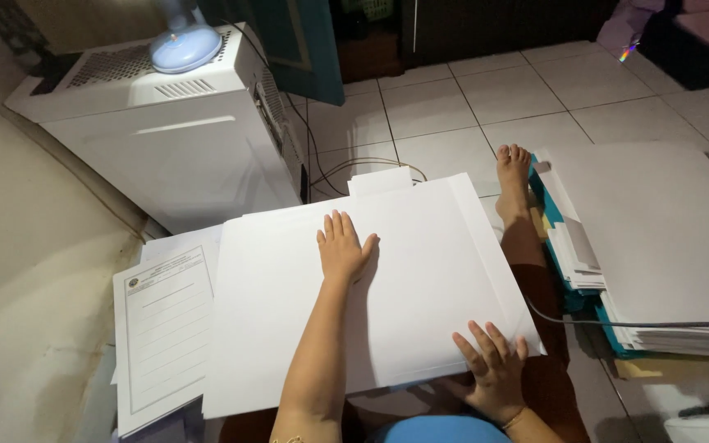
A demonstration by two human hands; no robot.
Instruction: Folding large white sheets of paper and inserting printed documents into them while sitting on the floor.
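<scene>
A stack of large white paper sheets (pixel 420 271) lies across my lap. My left hand (pixel 343 246) rests flat on the middle of the top sheet, fingers spread. At the near right corner of the same stack, my right hand (pixel 492 369) lies palm down with fingers apart, its thumb at the sheet's edge. Neither hand grips anything. My bare foot (pixel 513 176) sticks out past the far right of the sheets, on the tiled floor.
A printed form (pixel 164 328) lies under the stack at left. A tall pile of papers with teal folders (pixel 650 246) stands at right, a grey cable (pixel 633 324) across it. A white box-shaped machine (pixel 174 123) with a small fan on top stands at the back left.
</scene>
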